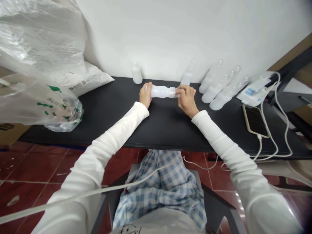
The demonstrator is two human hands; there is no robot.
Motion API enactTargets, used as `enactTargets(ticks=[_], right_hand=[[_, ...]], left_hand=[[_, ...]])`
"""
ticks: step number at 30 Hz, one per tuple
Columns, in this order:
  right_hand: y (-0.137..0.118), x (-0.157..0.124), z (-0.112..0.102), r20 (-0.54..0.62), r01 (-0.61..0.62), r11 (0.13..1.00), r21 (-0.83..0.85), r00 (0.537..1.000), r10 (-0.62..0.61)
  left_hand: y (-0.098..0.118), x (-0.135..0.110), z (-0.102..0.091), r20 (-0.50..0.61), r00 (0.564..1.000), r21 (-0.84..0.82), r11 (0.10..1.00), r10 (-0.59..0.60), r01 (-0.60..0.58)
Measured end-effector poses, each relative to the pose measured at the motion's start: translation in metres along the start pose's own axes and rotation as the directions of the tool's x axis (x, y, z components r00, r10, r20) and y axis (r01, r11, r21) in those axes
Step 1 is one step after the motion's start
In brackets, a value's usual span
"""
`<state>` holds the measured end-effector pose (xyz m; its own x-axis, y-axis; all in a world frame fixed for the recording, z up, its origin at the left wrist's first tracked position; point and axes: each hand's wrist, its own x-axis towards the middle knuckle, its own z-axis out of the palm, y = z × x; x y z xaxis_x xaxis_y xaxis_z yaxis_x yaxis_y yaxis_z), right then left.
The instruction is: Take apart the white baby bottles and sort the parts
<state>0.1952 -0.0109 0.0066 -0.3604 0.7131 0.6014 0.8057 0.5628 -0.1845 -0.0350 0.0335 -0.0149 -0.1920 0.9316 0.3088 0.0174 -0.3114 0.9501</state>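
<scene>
A milky white plastic bottle [159, 91] lies level between my two hands, just above the black tabletop. My left hand [145, 95] is wrapped round its base end. At the other end, the fingers of my right hand [186, 99] close on a clear cap [172, 92] at the bottle's neck. Behind my left hand a shorter white bottle [136, 73] without a clear top stands against the wall. Another bottle [188, 74] with a clear top stands behind my right hand, its base partly hidden by the fingers.
Several capped white bottles [220, 87] are grouped to the right. Beyond them are a blue-and-white packet [254, 90], a phone [255, 120] and loose white cables [276, 107]. Large plastic bags [60, 107] crowd the left end of the black table [168, 130]. A cable crosses my lap.
</scene>
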Motion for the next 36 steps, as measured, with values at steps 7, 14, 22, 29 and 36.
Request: enactTargets(ticks=[7,14,22,29,36], right_hand=[[0.003,0.001,-0.003,-0.124,-0.078,0.997,0.003,0.989,0.078],[0.002,0.0,0.007,-0.063,-0.077,0.996,0.038,0.995,0.079],[-0.001,0.0,0.007,-0.063,-0.083,0.996,0.038,0.994,0.086],[-0.006,-0.001,0.009,-0.086,-0.097,0.991,0.093,0.991,0.105],[-0.008,-0.001,0.01,-0.1,-0.114,0.987,0.115,0.987,0.125]], left_hand=[[-0.014,0.02,-0.015,-0.277,0.957,0.006,0.995,-0.092,0.097],[-0.04,0.04,-0.026,-0.283,0.958,0.191,0.982,0.048,0.008],[-0.041,0.038,-0.029,-0.189,0.964,0.384,0.917,0.189,-0.105],[-0.04,0.042,-0.036,-0.22,0.959,0.446,0.893,0.177,-0.062],[-0.037,0.051,-0.028,-0.172,0.973,0.374,0.924,0.151,-0.078]])
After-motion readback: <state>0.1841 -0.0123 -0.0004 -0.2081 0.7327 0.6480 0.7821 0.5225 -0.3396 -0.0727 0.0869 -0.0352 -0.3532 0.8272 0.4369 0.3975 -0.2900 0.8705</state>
